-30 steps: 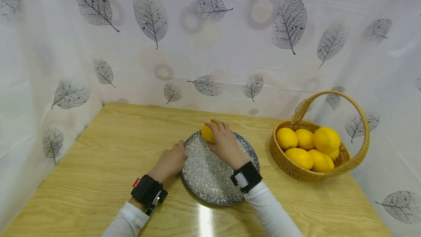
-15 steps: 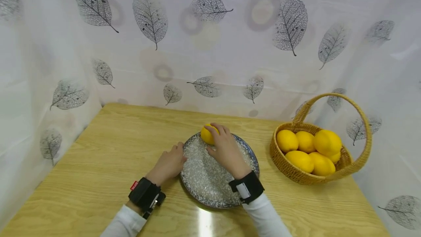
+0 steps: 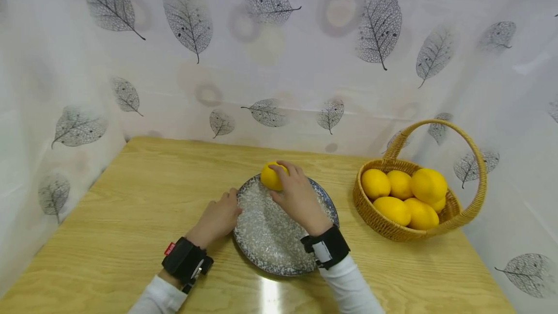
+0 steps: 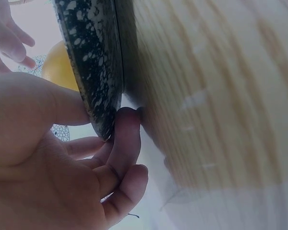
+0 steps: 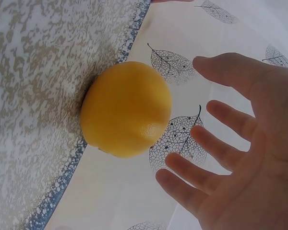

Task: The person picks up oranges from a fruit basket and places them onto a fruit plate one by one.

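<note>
A round speckled grey plate (image 3: 270,241) with a dark blue rim lies on the wooden table. One yellow lemon (image 3: 269,178) rests at its far edge, seen large in the right wrist view as a yellow lemon (image 5: 127,110) against the plate's surface. My right hand (image 3: 298,198) is over the plate beside that fruit. Its fingers are spread, and the right wrist view shows a gap between them and the lemon. My left hand (image 3: 218,218) grips the plate's left rim, thumb above and fingers beneath; the left wrist view shows the pinched rim (image 4: 93,62).
On the right of the table stands a wicker basket (image 3: 370,212) with a tall arched handle, holding several lemons (image 3: 392,211). A white curtain (image 3: 279,67) printed with leaves hangs behind and at both sides. The wooden table (image 3: 165,173) reaches to it.
The whole head view has shifted slightly. Both hands, the plate and the lemon on it keep nearly the same places relative to each other.
</note>
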A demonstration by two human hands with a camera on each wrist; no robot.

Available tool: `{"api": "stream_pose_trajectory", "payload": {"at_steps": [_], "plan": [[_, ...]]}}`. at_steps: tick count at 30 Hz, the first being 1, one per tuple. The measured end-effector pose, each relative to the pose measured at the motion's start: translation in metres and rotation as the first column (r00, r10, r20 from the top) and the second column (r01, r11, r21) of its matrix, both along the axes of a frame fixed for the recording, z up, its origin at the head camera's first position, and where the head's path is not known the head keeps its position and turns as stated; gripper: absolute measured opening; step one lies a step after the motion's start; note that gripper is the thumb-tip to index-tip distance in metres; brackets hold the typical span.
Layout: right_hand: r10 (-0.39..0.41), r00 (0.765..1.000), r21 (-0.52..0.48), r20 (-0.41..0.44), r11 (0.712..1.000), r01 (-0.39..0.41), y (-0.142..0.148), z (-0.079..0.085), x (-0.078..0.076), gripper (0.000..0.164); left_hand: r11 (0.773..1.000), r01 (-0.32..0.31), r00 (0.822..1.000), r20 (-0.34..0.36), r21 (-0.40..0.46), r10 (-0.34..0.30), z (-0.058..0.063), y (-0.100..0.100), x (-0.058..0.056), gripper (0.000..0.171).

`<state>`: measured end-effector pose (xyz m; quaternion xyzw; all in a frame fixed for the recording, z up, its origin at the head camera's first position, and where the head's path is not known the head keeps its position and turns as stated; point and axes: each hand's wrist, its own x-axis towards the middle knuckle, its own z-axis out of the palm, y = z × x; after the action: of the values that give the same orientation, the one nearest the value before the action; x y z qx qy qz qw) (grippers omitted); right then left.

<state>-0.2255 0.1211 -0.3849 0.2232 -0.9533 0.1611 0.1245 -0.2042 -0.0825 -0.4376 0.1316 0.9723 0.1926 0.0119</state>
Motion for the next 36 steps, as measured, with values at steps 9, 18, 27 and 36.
{"api": "stream_pose_trajectory", "payload": {"at_steps": [9,18,27,36], "plan": [[0.007,1.000,0.000,0.017,1.000,-0.007,0.003,0.001,-0.001,0.058,1.000,-0.003,1.000,-0.003,0.008,0.003,-0.002,0.000,-0.002,0.043],[-0.015,0.998,-0.002,0.057,1.000,0.015,0.007,0.001,-0.001,0.056,1.000,0.000,1.000,0.029,0.000,0.000,0.001,0.002,-0.001,0.044],[-0.038,0.999,-0.029,0.032,0.999,0.039,0.017,0.010,-0.005,0.055,1.000,-0.011,0.999,0.034,0.008,0.011,0.002,0.001,-0.001,0.046],[-0.171,0.983,-0.038,0.066,0.984,0.174,0.067,0.028,-0.022,0.052,1.000,-0.010,0.999,0.030,-0.007,0.010,-0.006,0.000,-0.005,0.046]]}}
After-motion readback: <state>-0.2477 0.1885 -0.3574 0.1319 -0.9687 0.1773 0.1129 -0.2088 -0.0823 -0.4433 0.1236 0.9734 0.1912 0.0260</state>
